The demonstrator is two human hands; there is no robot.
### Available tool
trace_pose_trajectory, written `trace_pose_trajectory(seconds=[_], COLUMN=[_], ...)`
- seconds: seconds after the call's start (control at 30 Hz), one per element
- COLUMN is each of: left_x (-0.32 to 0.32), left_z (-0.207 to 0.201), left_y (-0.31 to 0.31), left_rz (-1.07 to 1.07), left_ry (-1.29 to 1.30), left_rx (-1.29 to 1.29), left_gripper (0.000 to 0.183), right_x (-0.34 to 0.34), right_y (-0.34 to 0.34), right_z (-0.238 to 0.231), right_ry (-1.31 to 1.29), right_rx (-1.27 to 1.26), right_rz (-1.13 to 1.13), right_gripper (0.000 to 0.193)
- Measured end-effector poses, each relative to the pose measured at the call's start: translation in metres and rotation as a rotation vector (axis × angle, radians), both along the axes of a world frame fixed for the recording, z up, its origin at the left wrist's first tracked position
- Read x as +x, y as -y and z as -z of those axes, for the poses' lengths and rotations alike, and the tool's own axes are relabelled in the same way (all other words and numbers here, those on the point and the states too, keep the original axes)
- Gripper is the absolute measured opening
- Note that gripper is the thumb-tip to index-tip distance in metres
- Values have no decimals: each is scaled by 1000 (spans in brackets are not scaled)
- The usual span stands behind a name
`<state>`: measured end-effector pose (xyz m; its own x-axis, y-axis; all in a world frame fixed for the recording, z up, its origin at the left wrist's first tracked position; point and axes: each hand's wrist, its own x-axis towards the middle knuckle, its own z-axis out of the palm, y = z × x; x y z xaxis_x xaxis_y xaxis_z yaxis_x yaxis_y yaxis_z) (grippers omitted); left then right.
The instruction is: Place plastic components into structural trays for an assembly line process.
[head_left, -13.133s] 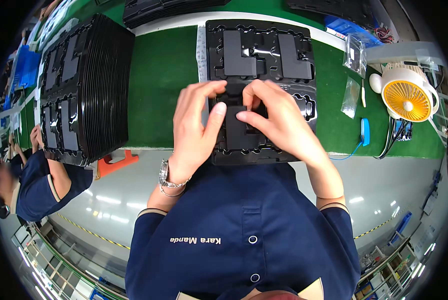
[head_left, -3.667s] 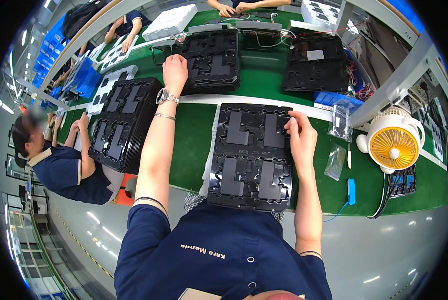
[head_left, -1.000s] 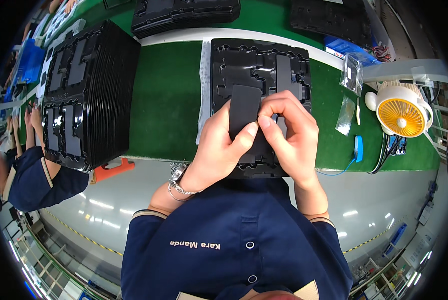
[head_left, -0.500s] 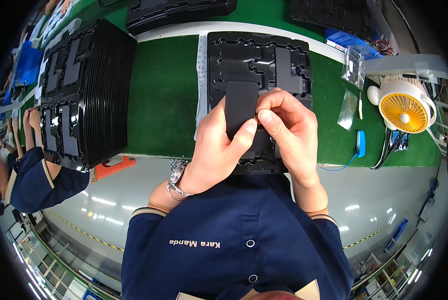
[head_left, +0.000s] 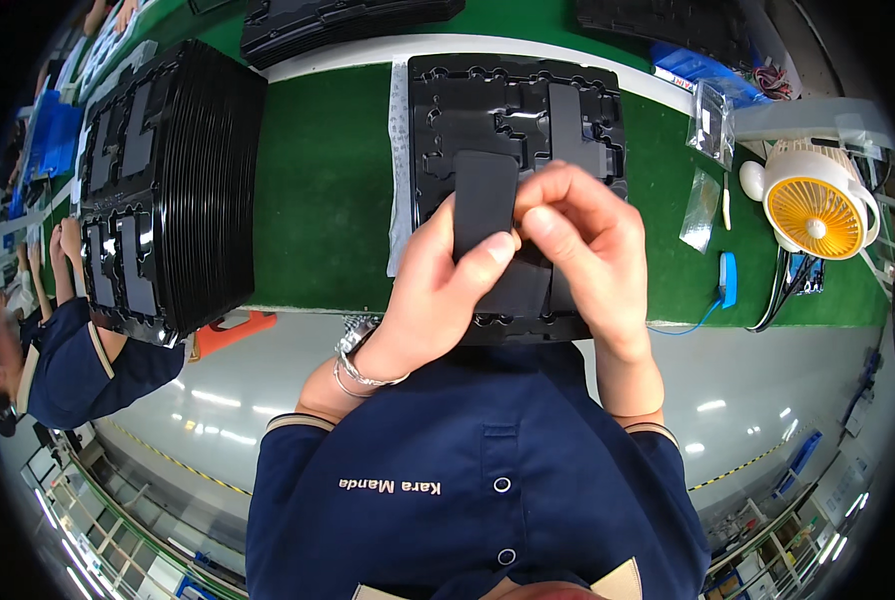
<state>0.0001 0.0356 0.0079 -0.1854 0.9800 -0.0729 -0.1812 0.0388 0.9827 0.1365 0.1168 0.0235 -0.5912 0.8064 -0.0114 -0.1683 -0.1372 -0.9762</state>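
My left hand [head_left: 438, 285] grips a flat dark grey piece [head_left: 486, 195] with rounded corners, its thumb lying across the lower front. At that piece's right edge my right hand [head_left: 593, 255] is closed, thumb and forefinger together; whatever lies between those fingertips is too small or hidden to make out. Beneath both hands is a black moulded plastic tray [head_left: 458, 100] with shaped recesses. One grey L-shaped piece [head_left: 568, 125] sits in its upper right recess. The hands cover much of the tray's lower half.
A tall stack of black trays [head_left: 208, 190] stands to the left, a co-worker's arm [head_left: 108, 340] beside it. More trays [head_left: 358, 22] lie at the back. On the right are a small fan [head_left: 816, 215], clear plastic bags [head_left: 713, 120], a blue corded item [head_left: 728, 280] and a blue bin [head_left: 703, 75].
Both hands keep their hold on the piece; the right hand's fingers have shifted slightly up and right. The view has shifted a little.
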Motion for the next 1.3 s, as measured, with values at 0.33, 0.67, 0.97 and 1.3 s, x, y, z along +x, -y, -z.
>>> trace_pose_trajectory(seconds=[0.33,0.67,0.97,1.3], left_x=[-9,-40,-45,-4], left_z=[24,18,6,3], left_y=[-12,-41,-58,-40], left_rz=[786,-7,-106,-51], left_ry=[1776,-117,-1108,-147], left_rx=[-316,-196,-227,34], left_gripper=[32,40,39,19], right_x=[4,21,24,-3], right_y=[-31,-110,-115,-46], right_z=[9,58,30,-3], right_ry=[290,892,575,125], right_rx=[427,1021,452,191], right_rz=[-3,321,130,150], right_gripper=[19,16,20,11])
